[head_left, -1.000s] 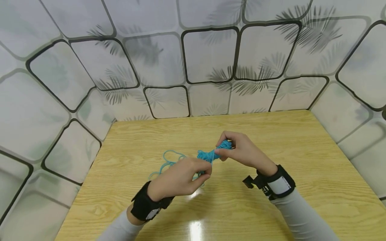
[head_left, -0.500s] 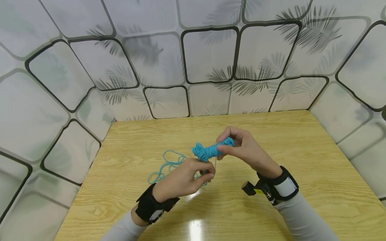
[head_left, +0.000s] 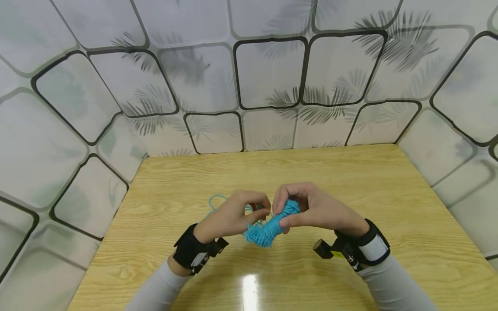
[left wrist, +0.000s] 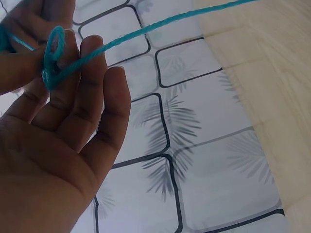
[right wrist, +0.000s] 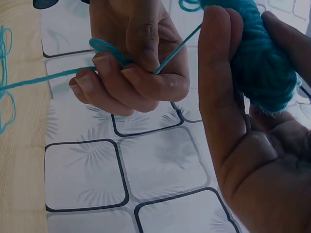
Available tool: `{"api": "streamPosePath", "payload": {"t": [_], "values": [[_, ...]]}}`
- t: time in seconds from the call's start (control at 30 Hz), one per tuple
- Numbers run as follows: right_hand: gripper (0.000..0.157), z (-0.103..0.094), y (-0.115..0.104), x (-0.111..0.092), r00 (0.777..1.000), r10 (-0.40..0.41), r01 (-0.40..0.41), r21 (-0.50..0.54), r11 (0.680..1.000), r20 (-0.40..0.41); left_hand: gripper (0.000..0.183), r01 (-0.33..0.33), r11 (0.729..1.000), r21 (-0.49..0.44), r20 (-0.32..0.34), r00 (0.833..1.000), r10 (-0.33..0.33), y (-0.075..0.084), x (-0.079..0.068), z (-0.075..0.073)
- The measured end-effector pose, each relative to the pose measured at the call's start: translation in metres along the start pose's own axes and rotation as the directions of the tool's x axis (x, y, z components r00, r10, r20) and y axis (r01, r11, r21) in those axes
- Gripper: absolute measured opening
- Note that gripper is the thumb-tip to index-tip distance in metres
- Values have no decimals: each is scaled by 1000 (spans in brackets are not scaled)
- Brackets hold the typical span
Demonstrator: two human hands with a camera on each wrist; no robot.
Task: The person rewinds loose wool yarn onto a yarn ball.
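Observation:
My right hand (head_left: 311,209) grips a bundle of blue yarn (head_left: 268,231), wrapped round its middle with loops fanning out at the lower left end. In the right wrist view the yarn bundle (right wrist: 265,63) lies between the thumb and fingers. My left hand (head_left: 237,214) pinches a yarn strand (left wrist: 141,33) between thumb and index finger, and a small loop of it stands up at the fingertips in the left wrist view. From that pinch a short taut length runs to the bundle. The two hands are close together above the table, fingertips nearly meeting.
Loose yarn (head_left: 215,201) lies in curls on the wooden table (head_left: 186,177), partly hidden behind the left hand. A wall covering (head_left: 268,73) with dark-outlined shapes and leaf prints encloses the back and sides. Both wrists wear black camera straps (head_left: 363,248).
The bundle has been tipped and brought lower, its looped end swinging down toward me. My left hand went from beneath the bundle to its far side, still pinching the strand.

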State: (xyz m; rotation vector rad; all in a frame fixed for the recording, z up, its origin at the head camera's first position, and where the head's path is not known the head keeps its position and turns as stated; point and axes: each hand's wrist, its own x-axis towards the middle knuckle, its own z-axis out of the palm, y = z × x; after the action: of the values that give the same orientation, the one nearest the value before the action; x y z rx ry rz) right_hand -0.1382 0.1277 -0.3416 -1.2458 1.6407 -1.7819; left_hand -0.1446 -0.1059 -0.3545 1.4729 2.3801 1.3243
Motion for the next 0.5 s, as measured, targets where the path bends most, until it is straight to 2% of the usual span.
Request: {"api": "streamPosePath", "payload": {"t": [0.13,0.3,0.4,0.5], "values": [[16,3,2,-2,998,59,-54,-117,992,34,15,-6,999,52,17,1000,5,-9,2,-4],[14,2,2,-4,991,113,-92,-259,961,68,17,-15,996,85,50,999,11,-2,7,-11],[13,0,2,-4,986,143,-108,-337,935,82,16,-2,993,122,83,997,-8,5,8,-11],[14,-3,1,-4,985,152,-102,-437,894,81,15,5,988,157,107,994,-22,9,8,-10]]}}
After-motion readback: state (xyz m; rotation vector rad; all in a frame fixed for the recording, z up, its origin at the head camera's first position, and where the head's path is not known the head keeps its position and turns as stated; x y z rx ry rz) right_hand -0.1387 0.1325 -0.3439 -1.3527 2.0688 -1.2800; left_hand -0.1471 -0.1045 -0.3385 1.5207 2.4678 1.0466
